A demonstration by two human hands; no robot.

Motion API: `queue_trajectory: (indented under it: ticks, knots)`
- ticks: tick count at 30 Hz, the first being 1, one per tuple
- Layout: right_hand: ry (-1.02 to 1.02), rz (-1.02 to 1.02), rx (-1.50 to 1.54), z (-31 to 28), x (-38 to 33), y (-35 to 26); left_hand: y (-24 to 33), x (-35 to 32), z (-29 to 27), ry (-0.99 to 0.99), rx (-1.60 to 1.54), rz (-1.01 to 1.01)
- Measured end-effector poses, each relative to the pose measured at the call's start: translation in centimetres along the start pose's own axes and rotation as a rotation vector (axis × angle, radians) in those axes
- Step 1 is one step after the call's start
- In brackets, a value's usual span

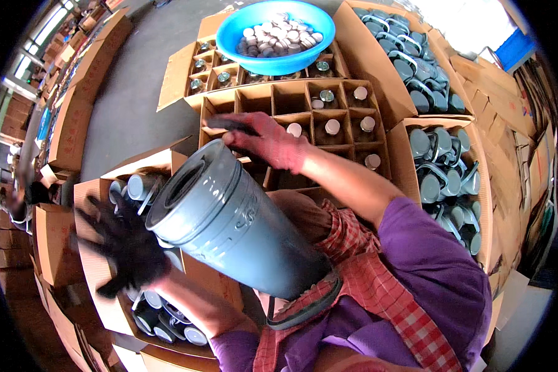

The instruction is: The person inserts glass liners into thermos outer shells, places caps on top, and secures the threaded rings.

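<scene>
A large grey-blue jug-like container (260, 232) with raised lettering leans at a tilt against my apron. Its wide ringed top (189, 186) faces up and left, and a dark curved strap shows by its base. My left hand (127, 248), in a black glove, hovers beside that top with fingers spread, slightly blurred. On the other side, my right hand (266, 139) wears a red glove with dark finger coating. Its fingers stretch out above the container's upper rim; whether the thumb touches the rim is unclear.
A divided carton (273, 99) holds bottles with pale caps. Behind it, a blue basin (229, 43) of round caps rests on another divided carton (177, 71). Cartons (378, 68) of grey-blue handled parts stand right; a similar carton (93, 260) is at left. Flattened cardboard (508, 105) lies far right.
</scene>
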State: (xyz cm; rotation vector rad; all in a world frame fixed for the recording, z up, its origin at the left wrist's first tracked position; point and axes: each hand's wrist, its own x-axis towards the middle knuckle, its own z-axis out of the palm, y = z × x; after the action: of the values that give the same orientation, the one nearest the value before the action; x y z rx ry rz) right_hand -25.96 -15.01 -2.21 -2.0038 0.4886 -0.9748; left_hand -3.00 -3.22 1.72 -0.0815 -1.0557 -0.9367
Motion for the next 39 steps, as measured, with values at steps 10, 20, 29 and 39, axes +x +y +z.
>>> queue_trajectory:
  ticks: [10,20,29,39]
  knots:
    - [0.121,0.227,0.248,1.3,-1.8,0.6,1.7,0.5,0.1,0.055,0.773,-0.475]
    - [-0.262,0.531,-0.947,-1.5,-17.5,10.5,0.5,0.0,-10.3,-0.043,1.550,0.033]
    - [-0.357,0.649,-1.036,-3.3,-21.7,12.1,-2.5,-2.7,-9.4,0.806,0.530,-0.633]
    - [-0.140,0.420,-0.952,-6.5,-17.8,7.1,-8.8,-7.5,-8.1,0.657,0.255,-0.782]
